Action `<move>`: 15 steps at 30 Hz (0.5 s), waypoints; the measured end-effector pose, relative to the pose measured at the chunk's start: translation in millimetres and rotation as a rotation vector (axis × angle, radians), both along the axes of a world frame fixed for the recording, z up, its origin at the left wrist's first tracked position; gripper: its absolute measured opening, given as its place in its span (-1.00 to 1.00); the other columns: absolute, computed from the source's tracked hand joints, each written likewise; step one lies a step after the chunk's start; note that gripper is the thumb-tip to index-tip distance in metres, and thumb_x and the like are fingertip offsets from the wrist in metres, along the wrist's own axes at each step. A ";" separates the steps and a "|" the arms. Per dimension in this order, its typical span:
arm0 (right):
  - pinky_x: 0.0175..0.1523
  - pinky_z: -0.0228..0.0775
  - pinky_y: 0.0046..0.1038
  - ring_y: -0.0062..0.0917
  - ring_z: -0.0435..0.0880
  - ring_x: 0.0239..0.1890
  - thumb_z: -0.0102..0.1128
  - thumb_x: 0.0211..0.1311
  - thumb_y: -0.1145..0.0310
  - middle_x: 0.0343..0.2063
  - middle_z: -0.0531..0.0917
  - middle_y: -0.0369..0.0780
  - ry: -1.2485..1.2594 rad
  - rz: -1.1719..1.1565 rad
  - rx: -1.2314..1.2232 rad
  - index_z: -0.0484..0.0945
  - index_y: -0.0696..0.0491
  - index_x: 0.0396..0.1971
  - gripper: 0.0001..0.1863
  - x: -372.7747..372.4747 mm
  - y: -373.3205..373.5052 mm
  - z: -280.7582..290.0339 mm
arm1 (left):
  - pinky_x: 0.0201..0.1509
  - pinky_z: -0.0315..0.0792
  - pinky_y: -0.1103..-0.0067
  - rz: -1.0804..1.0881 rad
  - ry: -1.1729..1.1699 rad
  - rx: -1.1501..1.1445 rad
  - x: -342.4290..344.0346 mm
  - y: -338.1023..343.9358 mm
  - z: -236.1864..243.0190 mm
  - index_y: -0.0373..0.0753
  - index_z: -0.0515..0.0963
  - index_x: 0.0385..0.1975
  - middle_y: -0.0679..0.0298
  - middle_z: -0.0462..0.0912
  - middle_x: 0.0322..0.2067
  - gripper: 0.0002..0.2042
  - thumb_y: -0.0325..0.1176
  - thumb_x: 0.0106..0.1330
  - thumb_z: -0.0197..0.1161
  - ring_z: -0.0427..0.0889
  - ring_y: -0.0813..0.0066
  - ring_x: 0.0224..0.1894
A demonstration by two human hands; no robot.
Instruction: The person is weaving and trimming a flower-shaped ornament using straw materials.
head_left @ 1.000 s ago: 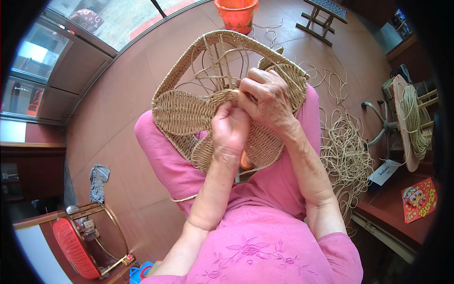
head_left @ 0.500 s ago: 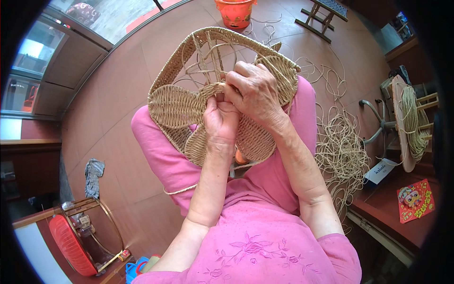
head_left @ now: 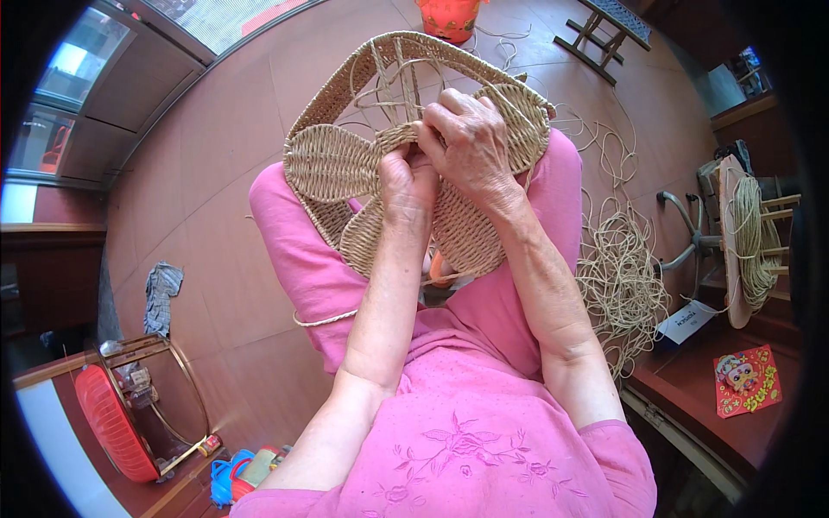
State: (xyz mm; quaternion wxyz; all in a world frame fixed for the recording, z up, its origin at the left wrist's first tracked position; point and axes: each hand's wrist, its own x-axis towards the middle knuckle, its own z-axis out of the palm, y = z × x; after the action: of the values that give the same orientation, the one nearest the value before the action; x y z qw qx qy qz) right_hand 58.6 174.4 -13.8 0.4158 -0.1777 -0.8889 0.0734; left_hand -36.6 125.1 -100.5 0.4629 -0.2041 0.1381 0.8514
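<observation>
A tan woven straw piece lies across my lap. It has a braided outer rim (head_left: 324, 99) and rounded petal-shaped panels (head_left: 331, 162) inside. Near its middle, my left hand (head_left: 408, 183) is closed on the weave, thumb on top and the other fingers mostly hidden beneath. My right hand (head_left: 469, 147) comes over from the right, fingers bent and pinched at the same short woven band (head_left: 397, 135). What sits between the right fingertips is hidden, though it looks like straw cord. Just beyond both hands, loose straw strands (head_left: 389, 86) stretch up to the far rim.
Tangled straw cord (head_left: 623, 274) is heaped on the floor at right, beside a reel wound with cord (head_left: 753, 246). An orange-red bucket (head_left: 447, 19) and a wooden stool (head_left: 598, 39) stand ahead. A grey cloth (head_left: 161, 293) and a red round object (head_left: 117, 423) are at left.
The whole view has shifted slightly. Both hands stay at the same woven band, with the right hand's fingers a little farther up over it.
</observation>
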 end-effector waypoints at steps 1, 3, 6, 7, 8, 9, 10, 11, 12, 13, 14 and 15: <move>-0.19 0.33 -0.28 -0.34 0.57 -0.36 0.27 0.09 0.32 -0.51 0.49 -0.23 -0.006 -0.026 -0.017 0.51 0.05 -0.57 -0.83 -0.6 0.6 -1.1 | 0.18 0.52 0.37 -0.004 0.017 -0.028 2.5 0.3 3.3 -0.44 0.53 -0.15 -0.01 0.64 -0.10 -0.77 -0.47 0.43 -0.06 0.63 0.22 -0.03; -0.19 0.33 -0.28 -0.33 0.57 -0.37 0.26 0.08 0.34 -0.51 0.49 -0.22 -0.015 -0.041 -0.023 0.50 0.05 -0.58 -0.84 -2.4 0.0 -1.7 | 0.17 0.52 0.38 0.004 0.031 -0.046 2.8 -0.5 5.6 -0.44 0.53 -0.15 0.00 0.64 -0.12 -0.77 -0.47 0.43 -0.06 0.62 0.23 -0.03; -0.23 0.32 -0.26 -0.31 0.55 -0.39 0.28 0.06 0.36 -0.50 0.49 -0.23 0.046 -0.078 -0.047 0.48 0.04 -0.58 -0.84 -3.0 -4.3 2.6 | 0.19 0.50 0.39 -0.045 -0.032 0.005 3.7 -4.7 5.5 -0.42 0.52 -0.13 0.04 0.63 -0.13 -0.76 -0.46 0.44 -0.10 0.61 0.25 -0.02; -0.23 0.32 -0.26 -0.31 0.55 -0.39 0.28 0.06 0.36 -0.50 0.49 -0.23 0.044 -0.064 -0.038 0.48 0.04 -0.58 -0.84 -1.5 -4.1 3.8 | 0.20 0.49 0.40 -0.121 0.071 -0.016 11.6 -10.6 12.2 -0.42 0.52 -0.12 0.08 0.63 -0.14 -0.77 -0.48 0.45 -0.09 0.61 0.26 -0.01; -0.24 0.32 -0.26 -0.31 0.54 -0.40 0.28 0.07 0.36 -0.50 0.49 -0.23 0.035 -0.073 -0.041 0.47 0.03 -0.59 -0.83 0.9 -3.1 3.3 | 0.21 0.48 0.40 -0.196 0.175 -0.040 19.0 -19.3 18.4 -0.42 0.51 -0.10 0.11 0.62 -0.15 -0.78 -0.50 0.45 -0.08 0.60 0.28 0.00; -0.25 0.32 -0.26 -0.30 0.53 -0.41 0.28 0.07 0.36 -0.50 0.49 -0.23 0.034 -0.079 -0.050 0.46 0.03 -0.59 -0.82 1.2 -3.7 1.8 | 0.21 0.48 0.40 -0.180 0.182 -0.038 25.8 -38.7 35.9 -0.42 0.51 -0.10 0.11 0.62 -0.15 -0.78 -0.50 0.45 -0.08 0.60 0.28 0.00; -0.25 0.31 -0.26 -0.30 0.52 -0.42 0.30 0.08 0.36 -0.51 0.48 -0.23 0.035 -0.087 -0.049 0.45 0.04 -0.59 -0.80 5.4 -1.3 2.3 | 0.21 0.48 0.42 -0.216 0.330 -0.085 37.6 -59.7 62.4 -0.41 0.52 -0.08 0.14 0.61 -0.13 -0.79 -0.52 0.45 -0.04 0.61 0.30 0.00; -0.25 0.31 -0.26 -0.30 0.52 -0.42 0.30 0.08 0.36 -0.51 0.48 -0.23 0.043 -0.081 -0.045 0.45 0.04 -0.59 -0.80 4.1 -2.2 1.9 | 0.21 0.47 0.44 -0.239 0.486 -0.140 41.0 -79.4 80.3 -0.41 0.52 -0.05 0.17 0.61 -0.12 -0.80 -0.55 0.44 0.00 0.61 0.32 0.00; -0.25 0.31 -0.26 -0.30 0.51 -0.42 0.30 0.07 0.37 -0.51 0.48 -0.23 0.035 -0.085 -0.050 0.45 0.04 -0.60 -0.80 4.3 -2.9 3.1 | 0.20 0.48 0.44 -0.150 0.720 -0.185 37.5 -93.3 90.4 -0.39 0.52 -0.02 0.19 0.61 -0.12 -0.80 -0.56 0.43 0.05 0.61 0.34 0.00; -0.25 0.31 -0.26 -0.30 0.51 -0.42 0.31 0.07 0.37 -0.52 0.47 -0.23 0.023 -0.094 -0.060 0.45 0.04 -0.60 -0.80 6.7 -4.3 3.7 | 0.19 0.48 0.45 -0.061 0.949 -0.230 31.9 -104.2 95.4 -0.38 0.53 0.01 0.21 0.62 -0.12 -0.78 -0.57 0.42 0.10 0.61 0.36 0.00; -0.25 0.30 -0.26 -0.30 0.51 -0.42 0.31 0.07 0.38 -0.52 0.46 -0.23 0.017 -0.098 -0.067 0.45 0.05 -0.60 -0.80 7.9 -3.6 5.2 | 0.15 0.49 0.48 0.068 1.267 -0.417 20.9 -101.7 96.7 -0.32 0.57 0.00 0.21 0.64 -0.13 -0.77 -0.55 0.39 0.16 0.63 0.37 -0.02; -0.25 0.30 -0.26 -0.30 0.51 -0.42 0.31 0.07 0.38 -0.52 0.46 -0.23 0.023 -0.093 -0.067 0.45 0.05 -0.60 -0.80 6.1 -5.9 6.3 | 0.15 0.49 0.48 0.075 1.273 -0.419 11.0 -95.9 95.8 -0.32 0.57 0.00 0.21 0.64 -0.13 -0.77 -0.55 0.39 0.16 0.63 0.37 -0.02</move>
State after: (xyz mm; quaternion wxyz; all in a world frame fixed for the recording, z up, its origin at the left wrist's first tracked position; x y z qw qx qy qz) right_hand 64.7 168.5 -7.4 0.4229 -0.2316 -0.8719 0.0857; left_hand -25.7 29.2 -4.6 0.2120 0.2477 0.5393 0.7764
